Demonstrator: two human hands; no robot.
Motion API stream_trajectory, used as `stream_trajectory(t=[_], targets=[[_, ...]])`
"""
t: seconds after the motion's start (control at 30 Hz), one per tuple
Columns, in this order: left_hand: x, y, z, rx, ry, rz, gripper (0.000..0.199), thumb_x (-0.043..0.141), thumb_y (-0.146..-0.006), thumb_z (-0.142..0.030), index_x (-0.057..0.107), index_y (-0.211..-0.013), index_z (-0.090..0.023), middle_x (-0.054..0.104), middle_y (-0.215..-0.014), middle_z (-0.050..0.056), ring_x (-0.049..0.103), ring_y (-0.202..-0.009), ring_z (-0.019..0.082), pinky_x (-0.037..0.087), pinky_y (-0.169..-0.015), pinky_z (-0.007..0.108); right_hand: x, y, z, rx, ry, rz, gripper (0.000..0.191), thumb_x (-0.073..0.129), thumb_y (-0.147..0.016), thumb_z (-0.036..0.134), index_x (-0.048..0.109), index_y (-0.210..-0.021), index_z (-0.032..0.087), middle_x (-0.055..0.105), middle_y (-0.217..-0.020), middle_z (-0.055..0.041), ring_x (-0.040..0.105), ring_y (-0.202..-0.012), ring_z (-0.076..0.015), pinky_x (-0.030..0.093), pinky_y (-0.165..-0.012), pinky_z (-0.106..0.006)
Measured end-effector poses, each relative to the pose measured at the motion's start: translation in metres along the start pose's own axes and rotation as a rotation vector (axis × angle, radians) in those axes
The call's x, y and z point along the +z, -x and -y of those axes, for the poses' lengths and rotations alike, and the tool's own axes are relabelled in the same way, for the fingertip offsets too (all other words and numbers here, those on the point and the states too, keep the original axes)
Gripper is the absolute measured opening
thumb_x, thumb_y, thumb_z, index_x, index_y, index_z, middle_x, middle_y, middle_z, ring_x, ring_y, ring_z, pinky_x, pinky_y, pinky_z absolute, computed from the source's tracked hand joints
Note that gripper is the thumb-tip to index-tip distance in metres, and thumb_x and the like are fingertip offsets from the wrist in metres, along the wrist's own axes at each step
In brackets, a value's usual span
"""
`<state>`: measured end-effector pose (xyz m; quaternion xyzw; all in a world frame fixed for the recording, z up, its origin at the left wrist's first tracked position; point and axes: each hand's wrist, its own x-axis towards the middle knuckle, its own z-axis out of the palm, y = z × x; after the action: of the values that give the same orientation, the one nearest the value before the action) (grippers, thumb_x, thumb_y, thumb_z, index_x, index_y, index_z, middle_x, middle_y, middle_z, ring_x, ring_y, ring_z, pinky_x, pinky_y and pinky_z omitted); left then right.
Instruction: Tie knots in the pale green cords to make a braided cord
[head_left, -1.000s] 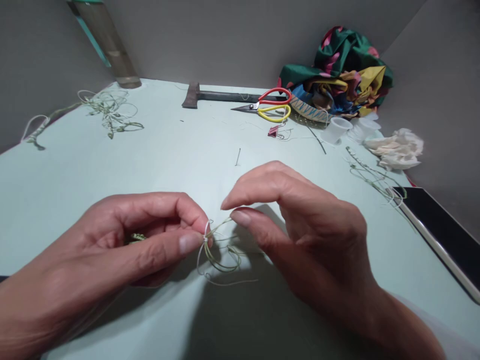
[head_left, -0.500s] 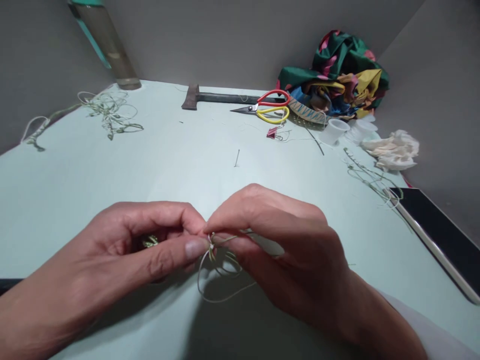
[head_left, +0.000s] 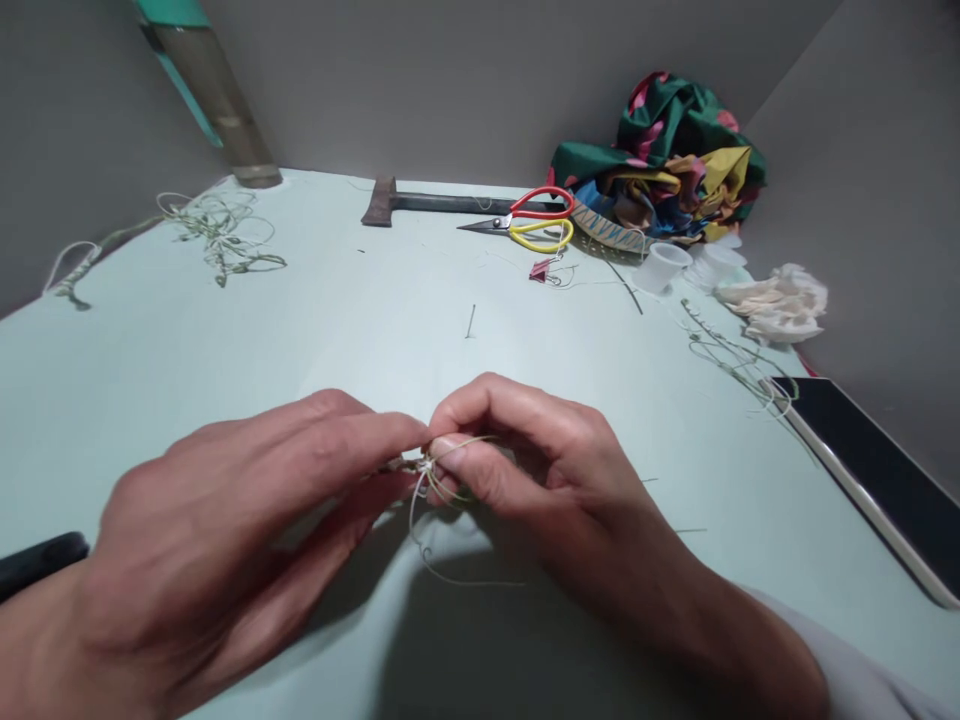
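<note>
Thin pale green and white cords (head_left: 421,500) meet in a small knot between my hands, and a loose strand curves down over the table. My left hand (head_left: 262,500) pinches a braided piece of the cord just left of the knot, its back turned to the camera. On the knot's right side, my right hand (head_left: 547,470) grips the cords between thumb and forefinger. The fingertips of both hands almost touch. Part of the cord is hidden behind the fingers.
Red-and-yellow scissors (head_left: 517,220), a small axe (head_left: 382,202) and a pink clip (head_left: 540,270) lie at the back. Tangled cords (head_left: 217,230) and a bottle (head_left: 225,100) are back left. Cups (head_left: 664,267), patterned cloth (head_left: 675,130) and a phone (head_left: 870,480) are right.
My left hand has rolled over, so its back now faces up and its thumb is lower. My right thumb has come up onto the knot, and the hanging strand has shifted.
</note>
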<state>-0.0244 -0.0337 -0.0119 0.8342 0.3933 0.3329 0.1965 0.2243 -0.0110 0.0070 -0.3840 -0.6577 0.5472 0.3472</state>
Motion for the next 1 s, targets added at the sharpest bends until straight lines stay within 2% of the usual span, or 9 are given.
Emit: stream_trajectory(t=[0.17,0.3,0.4,0.5,0.63,0.8,0.87,0.93,1.0], targets=[[-0.001,0.001,-0.007,0.072,-0.089,0.040,0.059,0.056,-0.110,-0.019,0.056,-0.160,-0.051,0.079,-0.099,-0.001,0.074,-0.076,0.019,0.058,-0.064,0.031,0.004,-0.002,-0.003,0.110,-0.130,0.115,0.014,0.065,-0.102,0.012,0.068,-0.094,0.022,0.068,-0.071,0.0080,0.065,-0.067,-0.0090,0.053,-0.067,-0.020],[0.003,-0.004,-0.016,0.019,-0.067,-0.041,0.036,0.059,-0.110,-0.017,0.075,-0.132,-0.041,0.076,-0.087,-0.004,0.067,-0.066,0.014,0.053,-0.064,0.028,0.004,-0.003,-0.002,0.249,-0.224,0.169,0.016,0.064,-0.106,0.017,0.069,-0.091,0.021,0.069,-0.076,0.0069,0.052,-0.054,-0.0045,0.042,-0.052,-0.016],[0.003,-0.015,-0.020,-0.110,0.048,-0.091,0.021,0.068,-0.103,-0.018,0.080,-0.103,-0.036,0.078,-0.082,-0.011,0.066,-0.065,0.009,0.051,-0.065,0.020,-0.001,-0.005,-0.002,0.294,-0.243,0.192,0.021,0.067,-0.109,0.029,0.073,-0.092,0.019,0.073,-0.083,0.0047,0.046,-0.053,-0.0020,0.037,-0.049,-0.014],[-0.001,-0.025,-0.022,-0.319,0.213,-0.075,0.018,0.070,-0.101,-0.029,0.082,-0.091,-0.037,0.076,-0.075,-0.013,0.063,-0.065,0.009,0.048,-0.062,0.015,-0.010,-0.009,-0.004,0.304,-0.289,0.211,0.018,0.071,-0.107,0.029,0.075,-0.093,0.018,0.073,-0.081,0.0042,0.044,-0.049,-0.0009,0.036,-0.046,-0.014],[-0.006,-0.029,-0.025,-0.508,0.394,0.028,0.022,0.071,-0.100,-0.041,0.082,-0.083,-0.032,0.064,-0.066,-0.007,0.052,-0.061,0.011,0.042,-0.054,0.017,-0.026,-0.014,-0.002,0.327,-0.307,0.277,0.024,0.070,-0.108,0.034,0.075,-0.092,0.016,0.073,-0.079,0.0028,0.042,-0.043,-0.0008,0.033,-0.040,-0.015],[-0.011,-0.032,-0.016,-0.572,0.531,0.142,0.026,0.071,-0.100,-0.045,0.078,-0.082,-0.028,0.058,-0.066,-0.006,0.047,-0.059,0.010,0.040,-0.052,0.016,-0.056,-0.018,0.010,0.420,-0.228,0.487,0.030,0.078,-0.101,0.039,0.072,-0.081,0.017,0.067,-0.062,0.0051,0.044,-0.039,-0.0035,0.032,-0.040,-0.018],[-0.010,-0.034,-0.011,-0.484,0.398,0.209,0.032,0.061,-0.105,-0.042,0.074,-0.082,-0.025,0.059,-0.068,-0.005,0.050,-0.058,0.010,0.043,-0.050,0.017,-0.065,-0.020,0.013,0.349,-0.023,0.373,0.028,0.077,-0.099,0.040,0.073,-0.082,0.019,0.073,-0.068,0.0016,0.054,-0.046,-0.0075,0.036,-0.042,-0.021],[-0.008,-0.037,-0.010,-0.356,0.172,0.269,0.034,0.049,-0.106,-0.032,0.067,-0.079,-0.023,0.060,-0.066,-0.004,0.053,-0.056,0.012,0.045,-0.047,0.018,-0.068,-0.019,0.014,0.155,0.334,0.099,0.020,0.075,-0.098,0.038,0.077,-0.089,0.021,0.080,-0.081,-0.0031,0.063,-0.060,-0.0126,0.043,-0.052,-0.025],[-0.004,-0.037,-0.014,-0.268,-0.017,0.297,0.028,0.046,-0.098,-0.019,0.059,-0.074,-0.022,0.058,-0.062,-0.003,0.053,-0.054,0.013,0.044,-0.046,0.020,-0.063,-0.017,0.012,-0.047,0.649,-0.163,0.015,0.071,-0.098,0.035,0.080,-0.097,0.023,0.086,-0.101,-0.0059,0.059,-0.061,-0.0133,0.046,-0.059,-0.030]])
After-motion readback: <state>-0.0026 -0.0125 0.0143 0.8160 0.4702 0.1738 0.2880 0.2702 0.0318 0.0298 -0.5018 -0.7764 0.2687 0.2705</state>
